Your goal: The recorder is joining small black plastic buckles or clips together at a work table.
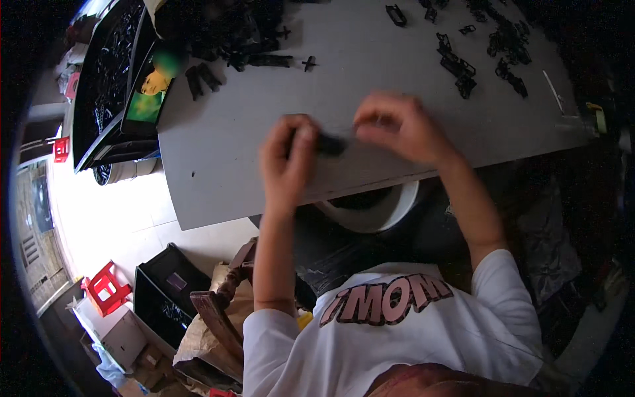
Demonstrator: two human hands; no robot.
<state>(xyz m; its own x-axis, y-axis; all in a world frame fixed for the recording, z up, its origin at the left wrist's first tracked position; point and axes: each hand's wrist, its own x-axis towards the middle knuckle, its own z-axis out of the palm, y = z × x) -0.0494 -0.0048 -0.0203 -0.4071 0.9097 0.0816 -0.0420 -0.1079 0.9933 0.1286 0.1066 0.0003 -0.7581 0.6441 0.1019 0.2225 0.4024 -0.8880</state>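
Both hands, left hand [286,159] and right hand [397,129], pinched a small black part [331,144] over the table [218,172] edge; a slip could drop it.

Black part [331,144], grey table [370,73], red stool [106,288]

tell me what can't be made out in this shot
Head view:
- Black part between the left hand and right hand: blurred, ends hidden by fingers; shape unclear.
- Black pieces on the grey table: too small to identify.
- White bucket: mostly hidden under the table.
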